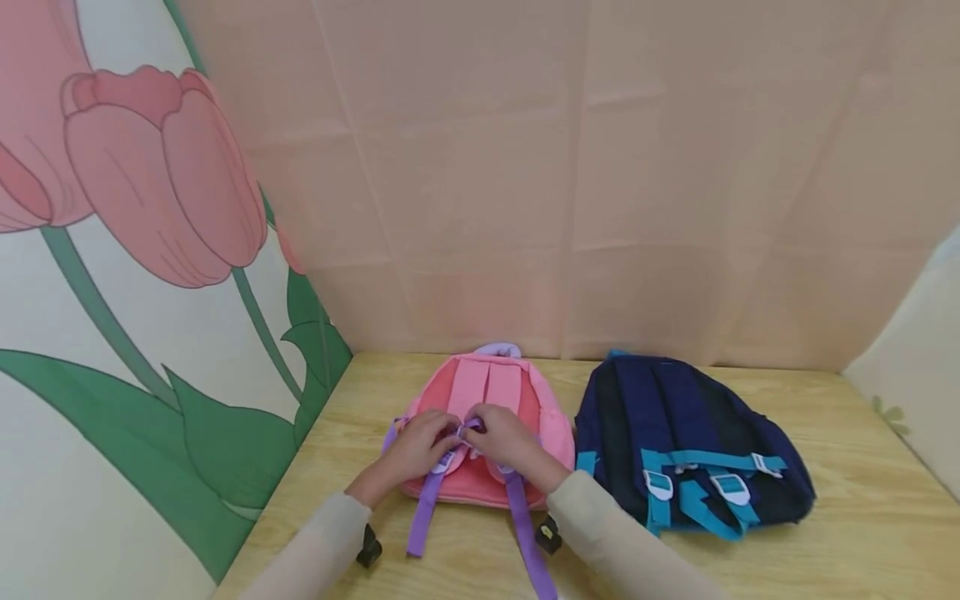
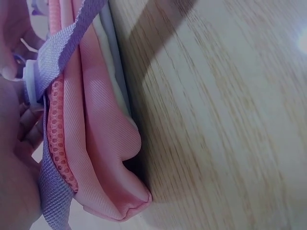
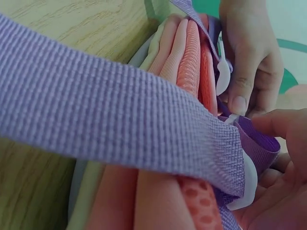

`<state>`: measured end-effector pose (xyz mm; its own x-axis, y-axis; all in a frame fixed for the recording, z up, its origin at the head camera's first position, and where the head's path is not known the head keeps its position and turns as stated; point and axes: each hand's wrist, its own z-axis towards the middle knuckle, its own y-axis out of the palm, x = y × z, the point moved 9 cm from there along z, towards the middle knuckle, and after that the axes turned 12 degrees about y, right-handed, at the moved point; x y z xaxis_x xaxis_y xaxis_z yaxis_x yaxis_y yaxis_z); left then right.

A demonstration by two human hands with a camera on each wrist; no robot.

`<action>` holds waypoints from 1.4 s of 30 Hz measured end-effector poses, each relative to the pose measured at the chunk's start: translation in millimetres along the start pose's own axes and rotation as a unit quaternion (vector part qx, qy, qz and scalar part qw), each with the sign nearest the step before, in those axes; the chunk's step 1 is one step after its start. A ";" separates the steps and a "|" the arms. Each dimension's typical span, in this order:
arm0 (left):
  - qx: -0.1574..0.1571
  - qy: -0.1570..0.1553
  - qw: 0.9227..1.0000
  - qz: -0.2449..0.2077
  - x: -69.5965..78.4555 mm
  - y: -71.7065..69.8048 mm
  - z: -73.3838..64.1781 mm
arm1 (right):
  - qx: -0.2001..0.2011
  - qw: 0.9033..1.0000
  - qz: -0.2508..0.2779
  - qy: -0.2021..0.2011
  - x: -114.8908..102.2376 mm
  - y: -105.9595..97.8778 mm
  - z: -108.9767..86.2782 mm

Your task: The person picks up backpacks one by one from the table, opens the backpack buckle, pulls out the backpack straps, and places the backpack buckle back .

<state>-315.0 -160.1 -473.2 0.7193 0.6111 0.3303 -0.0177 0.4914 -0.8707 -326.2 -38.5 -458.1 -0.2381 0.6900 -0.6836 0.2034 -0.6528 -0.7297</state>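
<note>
A pink backpack point(image 1: 468, 383) with purple webbing straps lies on the table, its shoulder-strap side up. Over its middle, my left hand point(image 1: 417, 443) and right hand point(image 1: 506, 435) meet fingertip to fingertip. In the right wrist view, the left hand point(image 3: 256, 57) pinches a small white buckle point(image 3: 233, 119). The right hand's thumb and fingers hold a looped purple strap point(image 3: 263, 151) coming from it. White adjusters sit lower on the shoulder straps, one of them point(image 3: 248, 184) close to the right hand. The loose purple tails point(image 1: 425, 512) hang toward the front.
A dark blue backpack point(image 1: 712, 408) with teal straps and white adjusters lies just right of the pink one. Black wrist devices point(image 1: 549, 533) show beside the sleeves. A pink-beige backdrop point(image 1: 480, 208) stands behind the wooden table point(image 1: 862, 467); a tulip-printed panel point(image 1: 165, 175) borders the left.
</note>
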 end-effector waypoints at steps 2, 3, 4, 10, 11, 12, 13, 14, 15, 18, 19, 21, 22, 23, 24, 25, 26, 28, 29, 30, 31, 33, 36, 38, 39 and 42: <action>-0.003 -0.002 1.000 -0.002 -0.7 0.8 -1.1 | 0.004 1.000 0.004 -0.001 1.1 0.8 0.6; -0.004 -0.004 1.000 -0.004 -1.0 1.3 -1.6 | 0.006 1.000 0.007 0.003 2.7 0.6 0.6; -0.005 -0.003 1.000 -0.006 -1.0 1.7 -2.0 | 0.008 1.000 0.011 0.007 4.1 0.5 0.6; -0.007 -0.013 1.000 -0.011 -1.8 2.3 -7.5 | -0.001 1.000 0.017 0.012 10.1 2.9 -1.2; -0.007 -0.015 1.000 -0.012 -2.1 2.6 -8.3 | -0.004 1.000 0.018 0.012 10.3 3.5 -1.5; -0.009 -0.017 1.000 -0.012 -2.2 3.1 -9.1 | -0.007 1.000 0.019 0.014 10.5 3.9 -1.8; -0.009 -0.015 1.000 -0.012 -2.0 3.3 -9.0 | -0.007 1.000 0.019 0.014 10.4 3.9 -1.6; -0.009 -0.016 1.000 -0.013 -2.2 3.6 -8.7 | -0.005 1.000 0.019 0.013 10.0 3.4 -1.6; -0.008 -0.015 1.000 -0.014 -1.9 3.7 -8.2 | -0.003 1.000 0.018 0.011 9.1 2.9 -1.6; -0.011 -0.017 1.000 -0.012 -2.4 4.4 -7.6 | -0.008 1.000 0.017 0.005 5.5 3.8 -1.8; -0.012 -0.019 1.000 -0.011 -2.7 4.5 -7.4 | -0.011 1.000 0.017 0.005 4.5 4.5 -1.8; -0.013 -0.019 1.000 -0.011 -2.6 4.4 -6.9 | -0.015 1.000 0.014 0.004 2.9 5.7 -1.5; -0.013 -0.019 1.000 -0.011 -2.5 4.5 -6.8 | -0.015 1.000 0.013 0.004 2.5 6.1 -1.4; -0.013 -0.017 1.000 -0.012 -2.1 4.2 -6.2 | -0.014 1.000 0.011 0.003 1.9 6.3 -1.3; -0.013 -0.015 1.000 -0.012 -1.7 4.0 -5.7 | -0.012 1.000 0.010 0.005 2.1 6.2 -1.0; -0.012 -0.013 1.000 -0.013 -1.2 3.9 -5.0 | -0.009 1.000 0.009 0.005 2.4 5.6 -0.8; -0.013 -0.010 1.000 -0.013 -0.8 4.0 -4.4 | -0.006 1.000 0.008 0.005 2.8 5.1 -0.5; -0.015 -0.008 1.000 -0.013 -0.6 4.3 -3.6 | -0.003 1.000 0.009 0.003 3.4 3.9 -0.7; -0.016 -0.009 1.000 -0.012 -0.8 4.5 -3.2 | -0.002 1.000 0.009 0.003 3.9 3.6 -0.6; -0.017 -0.010 1.000 -0.012 -1.1 4.5 -3.0 | -0.002 1.000 0.012 0.004 4.8 3.1 -0.6; -0.018 -0.012 1.000 -0.012 -1.3 4.2 -2.9 | -0.002 1.000 0.016 0.002 5.2 2.4 -0.5; -0.017 -0.016 1.000 -0.014 -1.7 3.0 -2.7 | -0.004 1.000 0.022 0.003 6.1 1.2 -0.5; -0.014 -0.022 0.999 -0.019 -1.8 0.6 -2.1 | -0.005 1.000 0.029 0.003 6.8 -0.6 -0.1; -0.013 -0.020 1.000 -0.019 -1.2 -0.3 -1.5 | -0.003 1.000 0.028 0.005 6.8 -1.7 0.4; -0.013 -0.020 1.000 -0.018 -1.0 -0.4 -1.2 | -0.003 1.000 0.027 0.004 6.4 -2.2 0.6; -0.014 -0.019 1.000 -0.015 -0.7 0.2 -0.6 | -0.005 1.000 0.021 0.003 5.1 -1.8 1.1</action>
<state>-315.2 -160.8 -473.8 0.6930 0.6190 0.3695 0.0232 0.4932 -0.8696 -328.8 -34.1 -460.2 -0.2227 0.6637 -0.7141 0.2223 -0.6786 -0.7000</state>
